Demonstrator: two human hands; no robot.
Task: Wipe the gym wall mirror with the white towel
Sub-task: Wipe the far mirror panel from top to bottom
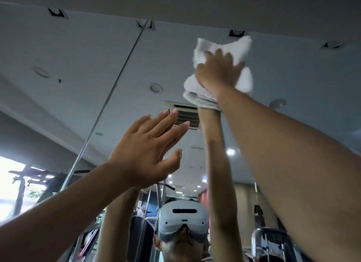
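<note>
White towel [242,47] spreads beyond right grip [218,72], pressed flat against mirror [78,105].

The towel [220,51] is plain white. In the mirror [293,82], the reflected headset [182,218] is pale grey with a black strip across its front, and the reflected ceiling [78,53] is flat bluish grey. The ceiling vent [187,115] has a cream frame around a dark slatted grille.

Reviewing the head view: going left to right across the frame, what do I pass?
Window reflection → mirror seam → left hand → right hand pressing the white towel.
</note>
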